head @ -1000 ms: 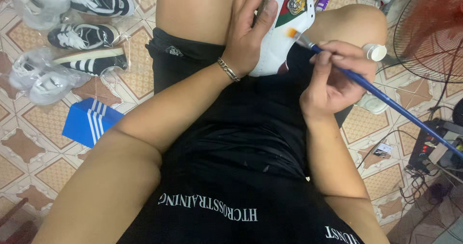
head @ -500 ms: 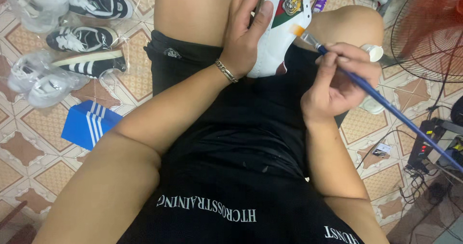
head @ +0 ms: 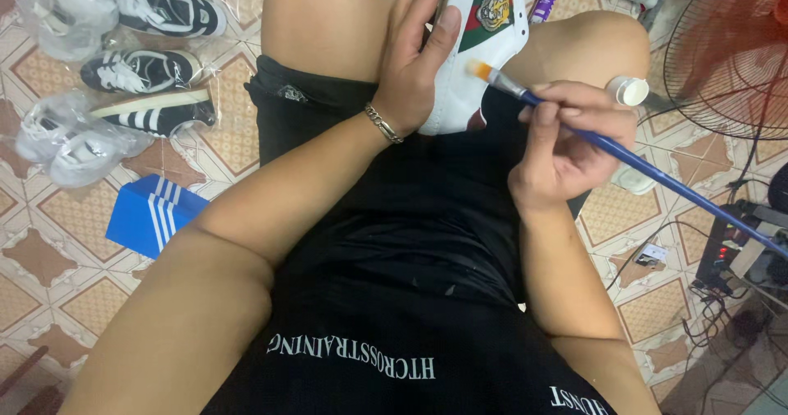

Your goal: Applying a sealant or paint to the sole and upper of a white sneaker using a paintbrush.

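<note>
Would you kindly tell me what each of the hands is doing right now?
Left hand: closed around the white sneaker, steadying it.
Right hand: closed on the blue paintbrush, a small white cap by its fingers.

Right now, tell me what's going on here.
A seated person steadies a white sneaker on their lap with the left hand. The right hand holds a blue paintbrush, its orange bristle tip at the shoe's side, below the green and red stripe. A small white cap sits by the right fingers. Bagged sneakers and a blue box lie on the tiled floor; a fan stands to the right.
</note>
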